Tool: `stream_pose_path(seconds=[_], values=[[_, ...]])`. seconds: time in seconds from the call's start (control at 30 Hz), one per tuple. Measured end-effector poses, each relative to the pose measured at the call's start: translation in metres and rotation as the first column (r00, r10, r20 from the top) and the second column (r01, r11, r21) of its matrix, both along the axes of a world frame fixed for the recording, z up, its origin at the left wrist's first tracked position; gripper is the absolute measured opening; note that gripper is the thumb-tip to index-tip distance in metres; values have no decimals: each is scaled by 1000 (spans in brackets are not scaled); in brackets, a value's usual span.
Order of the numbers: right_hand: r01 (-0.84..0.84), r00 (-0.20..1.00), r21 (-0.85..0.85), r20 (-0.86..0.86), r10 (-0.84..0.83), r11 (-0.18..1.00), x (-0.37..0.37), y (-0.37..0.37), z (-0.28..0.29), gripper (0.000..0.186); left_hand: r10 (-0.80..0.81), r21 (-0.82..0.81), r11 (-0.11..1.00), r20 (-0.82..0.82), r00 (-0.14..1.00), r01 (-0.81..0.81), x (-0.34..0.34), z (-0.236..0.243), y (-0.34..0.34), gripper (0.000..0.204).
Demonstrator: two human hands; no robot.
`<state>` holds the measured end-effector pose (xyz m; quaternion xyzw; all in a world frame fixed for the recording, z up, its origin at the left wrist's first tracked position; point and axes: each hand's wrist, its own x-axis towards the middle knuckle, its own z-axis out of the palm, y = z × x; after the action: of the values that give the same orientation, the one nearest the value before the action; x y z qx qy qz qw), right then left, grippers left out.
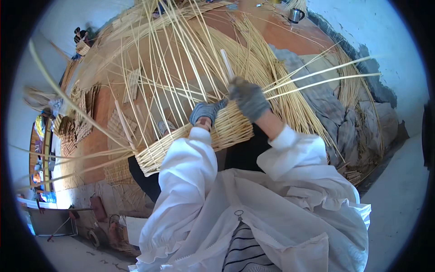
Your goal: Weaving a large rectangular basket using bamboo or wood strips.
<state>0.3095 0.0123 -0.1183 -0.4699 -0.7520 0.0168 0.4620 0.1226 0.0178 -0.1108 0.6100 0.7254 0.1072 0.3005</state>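
A half-woven wicker basket lies across my lap, long and pale yellow, with tall bare rods standing up from its far edge. My left hand, in a grey knitted glove, is closed over the woven wall near the middle right. Close beside it, my gloved right hand is curled shut at the right corner, next to a thick pale corner stick. Whatever its fingers grip is hidden and slightly blurred. Long rods stick out to the right from behind this hand. Another thick stick rises at the left corner.
A large heap of loose rods spreads over the floor to the right, beside grey cloth. Woven pieces stand at the left. A metal kettle is at the far right wall. Another person is at the far left.
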Motion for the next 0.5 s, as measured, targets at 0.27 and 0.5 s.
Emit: stream_pose_path(seconds=[0.27,0.5], values=[[127,927,-747,-145,-346,652,54,16,-33,23,-222,131,968,38,974,215,-20,-14,-4,63],[-229,744,-808,-505,-438,543,10,-78,18,37,26,902,423,87,996,-90,-142,-4,-157,45]])
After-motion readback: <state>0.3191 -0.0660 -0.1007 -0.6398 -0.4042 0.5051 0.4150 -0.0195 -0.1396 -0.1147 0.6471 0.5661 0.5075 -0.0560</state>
